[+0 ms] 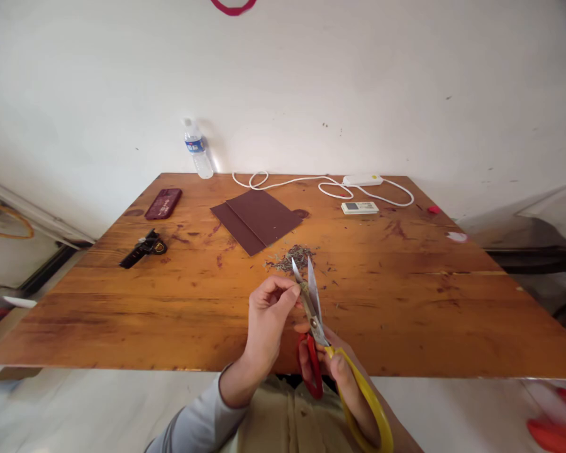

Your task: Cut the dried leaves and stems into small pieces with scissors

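My right hand [343,372] grips large scissors [315,324] by their loops, one red and one yellow. Their blades point away from me and stand apart. Beside the blades, my left hand [270,314] is closed in a pinch, fingertips touching or almost touching the nearer blade. What it pinches is too small and hidden to name. Just beyond the blade tips lies a loose heap of small grey and dark reddish clippings [295,257], with more bits scattered around. Two dark brown sheets [264,217], overlapping, rest flat behind the heap.
On the wooden table [170,321] are a dark red phone [163,204], a black strap-like item [144,249], a water bottle [198,151] at the wall, a white power strip [363,180] with looped cord, and a remote control [360,208].
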Demonstrator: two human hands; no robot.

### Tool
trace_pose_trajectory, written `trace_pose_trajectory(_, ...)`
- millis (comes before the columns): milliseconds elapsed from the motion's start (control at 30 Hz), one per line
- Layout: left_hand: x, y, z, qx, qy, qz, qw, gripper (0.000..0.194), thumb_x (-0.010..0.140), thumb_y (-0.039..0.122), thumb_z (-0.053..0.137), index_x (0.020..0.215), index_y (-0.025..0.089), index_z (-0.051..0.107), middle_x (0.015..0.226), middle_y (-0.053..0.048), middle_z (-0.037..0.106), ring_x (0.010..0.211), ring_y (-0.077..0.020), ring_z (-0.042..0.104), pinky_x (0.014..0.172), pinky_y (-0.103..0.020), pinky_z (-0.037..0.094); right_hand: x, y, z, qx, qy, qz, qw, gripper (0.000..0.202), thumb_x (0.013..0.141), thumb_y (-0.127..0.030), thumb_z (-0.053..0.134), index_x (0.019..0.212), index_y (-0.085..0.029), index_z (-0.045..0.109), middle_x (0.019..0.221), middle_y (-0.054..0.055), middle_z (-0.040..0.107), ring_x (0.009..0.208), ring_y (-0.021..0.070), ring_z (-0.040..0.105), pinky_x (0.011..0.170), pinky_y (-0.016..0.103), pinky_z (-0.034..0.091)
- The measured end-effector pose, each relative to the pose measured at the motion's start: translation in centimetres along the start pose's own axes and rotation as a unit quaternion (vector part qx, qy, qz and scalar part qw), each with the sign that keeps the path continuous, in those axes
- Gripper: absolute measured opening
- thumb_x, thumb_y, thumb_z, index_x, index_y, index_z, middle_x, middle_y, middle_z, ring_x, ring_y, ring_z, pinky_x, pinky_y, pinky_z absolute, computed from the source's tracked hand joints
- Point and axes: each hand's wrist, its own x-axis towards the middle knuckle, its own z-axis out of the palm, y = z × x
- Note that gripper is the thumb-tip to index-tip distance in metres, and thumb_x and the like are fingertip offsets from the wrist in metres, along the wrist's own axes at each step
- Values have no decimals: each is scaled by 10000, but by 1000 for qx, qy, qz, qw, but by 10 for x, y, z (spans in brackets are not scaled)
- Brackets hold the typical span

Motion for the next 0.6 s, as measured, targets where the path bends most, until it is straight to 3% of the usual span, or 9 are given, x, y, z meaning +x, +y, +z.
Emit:
trace_pose_trajectory(233, -2, -1, 0, -4, -2, -3, 1000, 125, 772, 250, 696, 682, 173, 655, 600, 31, 610, 588, -98, 530, 612, -215, 421, 2, 4, 0, -1, -4, -20, 1000, 717, 791, -802, 487, 1141, -178, 531, 649, -25, 522, 428, 106, 411, 370, 225, 321)
trace_pose_trajectory(367, -2, 1, 1, -4, 5, -7, 1000, 123, 749, 249, 705, 668, 172, 655, 598, 29, 614, 577, -98, 526, 601, -215, 420, 3, 8, -2, 21, -40, -26, 999, 672, 821, -781, 464, 1150, -197, 509, 585, -64, 472, 362, 90, 336, 329, 217, 299)
trace_pose_trajectory(600, -1, 5, 0, 0, 2, -18, 1000, 113, 722, 241, 706, 651, 172, 653, 575, 23, 629, 561, -102, 543, 596, -218, 425, -2, -4, -1, 7, -18, -19, 1000, 632, 831, -746, 505, 1120, -191, 591, 643, -61, 396, 457, 88, 293, 406, 220, 268)
